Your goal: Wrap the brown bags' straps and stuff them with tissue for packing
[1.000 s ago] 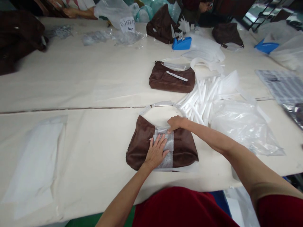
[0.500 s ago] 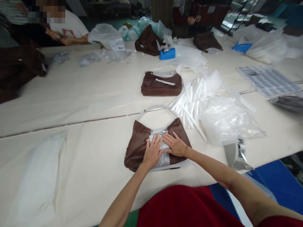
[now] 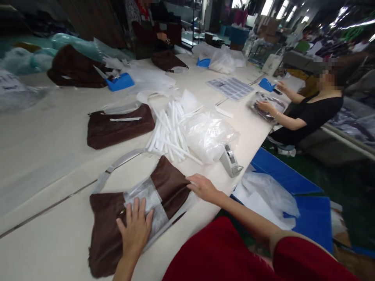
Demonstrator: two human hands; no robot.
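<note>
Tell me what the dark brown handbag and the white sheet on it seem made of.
The dark brown handbag looks like matte suede, or a synthetic imitation; its surface seems napped, without shine. The white sheet looks like non-woven fabric: dull, with a cloudy, fibrous texture.

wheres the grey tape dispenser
In the head view, the grey tape dispenser sits at the table edge, right of the clear plastic bag, beyond the right hand.

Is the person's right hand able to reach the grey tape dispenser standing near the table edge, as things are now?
Probably yes. The right hand rests at the edge of the brown handbag, and only a short stretch of white tabletop separates it from the grey tape dispenser. Nothing stands between them.
</note>
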